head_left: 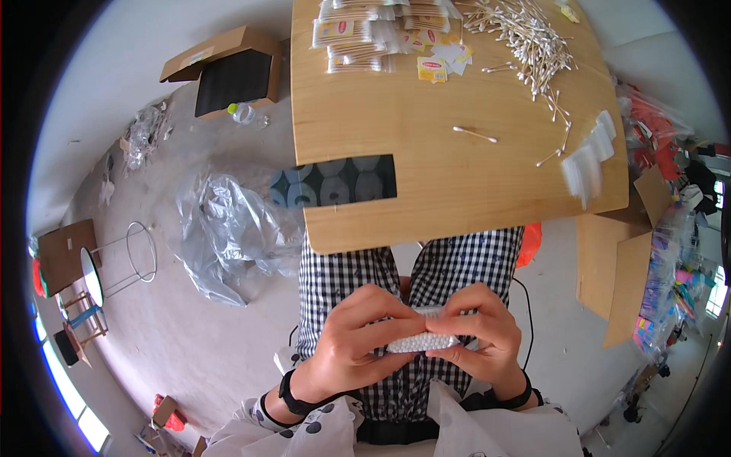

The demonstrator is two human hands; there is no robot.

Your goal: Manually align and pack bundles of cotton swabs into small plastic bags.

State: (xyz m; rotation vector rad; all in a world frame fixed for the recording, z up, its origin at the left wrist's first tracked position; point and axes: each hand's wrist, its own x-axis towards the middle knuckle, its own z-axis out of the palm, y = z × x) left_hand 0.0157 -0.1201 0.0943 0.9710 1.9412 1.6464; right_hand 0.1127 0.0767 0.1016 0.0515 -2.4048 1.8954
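Note:
Above my lap, a small clear packet of cotton swabs [410,344] is held with its white swab tips facing me. My left hand [356,340] pinches its left end between thumb and fingers. The right side is gripped by my right hand [485,335], fingertips over the top edge and thumb below. Beyond my knees, on the wooden table [449,179], lie stacked filled swab packets [358,38], small printed cards [432,70] and a loose heap of cotton swabs [533,49]. One lone swab [475,135] rests mid-table. Clear plastic sleeves [585,167] sit at the right edge.
A dark panel with round shapes [343,183] overhangs the table's left edge. Crumpled clear plastic [232,228] lies on the floor beside it. Open cardboard boxes stand at the far left [240,72] and right [617,259]. A bottle [242,113] lies near the left box.

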